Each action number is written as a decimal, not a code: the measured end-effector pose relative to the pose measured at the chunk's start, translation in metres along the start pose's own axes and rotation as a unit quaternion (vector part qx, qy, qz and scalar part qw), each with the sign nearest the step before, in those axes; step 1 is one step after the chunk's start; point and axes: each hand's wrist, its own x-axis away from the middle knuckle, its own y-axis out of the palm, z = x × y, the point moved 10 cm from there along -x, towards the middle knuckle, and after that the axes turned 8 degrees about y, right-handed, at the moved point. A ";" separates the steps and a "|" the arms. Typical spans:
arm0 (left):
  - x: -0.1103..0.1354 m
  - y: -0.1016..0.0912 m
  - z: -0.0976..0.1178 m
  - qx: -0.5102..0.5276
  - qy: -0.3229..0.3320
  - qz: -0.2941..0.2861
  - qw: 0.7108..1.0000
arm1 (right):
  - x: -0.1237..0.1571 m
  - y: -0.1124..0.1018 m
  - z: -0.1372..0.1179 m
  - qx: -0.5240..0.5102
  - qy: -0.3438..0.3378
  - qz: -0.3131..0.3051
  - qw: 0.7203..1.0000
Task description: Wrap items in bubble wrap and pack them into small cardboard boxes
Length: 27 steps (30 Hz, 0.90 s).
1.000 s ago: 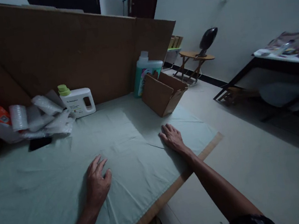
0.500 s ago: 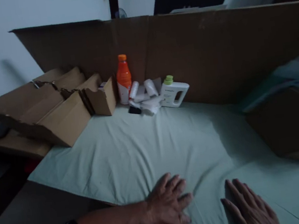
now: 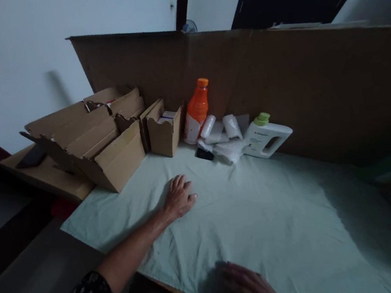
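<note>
Evidently the pale green cloth lies spread before the cardboard boxes, creases remaining; the empty left hand rests there, fingers loosely parted; the right hand is too blurred to judge.

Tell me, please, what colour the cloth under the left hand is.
The cloth is pale green, shown best in the head view.

I count one orange bottle; to its right, two rolls of clear wrap and, farther along, one white jug. One dark flat object lies in front of the bottle. To its left stands one narrow carton, then larger boxes too overlapped to number. One pale cloth spreads before the bottle, with one left hand and one right hand.
</note>
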 end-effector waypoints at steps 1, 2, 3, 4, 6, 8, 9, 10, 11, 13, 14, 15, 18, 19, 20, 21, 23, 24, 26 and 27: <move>0.001 0.004 -0.002 0.002 0.003 0.001 1.000 | -0.021 -0.011 0.007 -0.015 0.029 0.008 0.999; 0.003 0.008 -0.002 0.005 0.008 0.003 1.000 | -0.045 -0.025 0.015 -0.028 0.058 0.028 0.998; 0.005 0.010 -0.001 0.012 0.014 0.008 1.000 | -0.071 -0.039 0.025 -0.041 0.085 0.046 0.994; 0.006 0.012 0.000 0.024 0.019 0.019 0.999 | -0.101 -0.050 0.036 -0.054 0.110 0.053 0.991; 0.006 0.010 -0.002 0.078 0.016 0.065 0.995 | -0.170 -0.069 0.052 -0.071 0.134 0.068 0.986; 0.005 0.005 -0.012 0.142 -0.006 0.122 0.982 | -0.245 -0.080 0.059 -0.068 0.133 0.075 0.986; 0.004 0.002 -0.020 0.166 -0.021 0.148 0.975 | -0.282 -0.082 0.061 -0.054 0.132 0.077 0.987; 0.003 0.000 -0.029 0.181 -0.039 0.170 0.968 | -0.316 -0.083 0.063 -0.034 0.134 0.079 0.987; 0.003 -0.002 -0.038 0.187 -0.056 0.188 0.963 | -0.348 -0.081 0.064 -0.009 0.139 0.071 0.988; 0.004 -0.010 -0.057 0.189 -0.091 0.224 0.952 | -0.398 -0.075 0.069 0.057 0.164 0.057 0.983; 0.007 -0.016 -0.067 0.198 -0.113 0.251 0.941 | -0.416 -0.070 0.073 0.088 0.180 0.043 0.979; 0.011 -0.023 -0.079 0.214 -0.137 0.285 0.924 | -0.429 -0.066 0.077 0.115 0.196 0.029 0.973; 0.030 -0.041 -0.120 0.296 -0.223 0.396 0.840 | -0.442 -0.056 0.084 0.158 0.214 -0.003 0.964; 0.035 -0.044 -0.134 0.321 -0.250 0.423 0.810 | -0.440 -0.054 0.083 0.163 0.207 -0.004 0.965; 0.040 -0.047 -0.147 0.336 -0.271 0.442 0.786 | -0.434 -0.054 0.079 0.166 0.195 -0.001 0.967; 0.044 -0.050 -0.160 0.344 -0.290 0.456 0.768 | -0.426 -0.055 0.075 0.167 0.179 0.001 0.970; 0.051 -0.055 -0.183 0.346 -0.315 0.476 0.745 | -0.400 -0.059 0.063 0.164 0.142 0.003 0.976; 0.053 -0.057 -0.192 0.345 -0.325 0.482 0.737 | -0.382 -0.062 0.057 0.156 0.119 -0.001 0.981; 0.058 -0.060 -0.206 0.352 -0.338 0.488 0.724 | -0.341 -0.074 0.045 0.125 0.071 -0.004 0.990; 0.059 -0.060 -0.208 0.359 -0.337 0.485 0.722 | -0.316 -0.083 0.042 0.100 0.052 0.001 0.994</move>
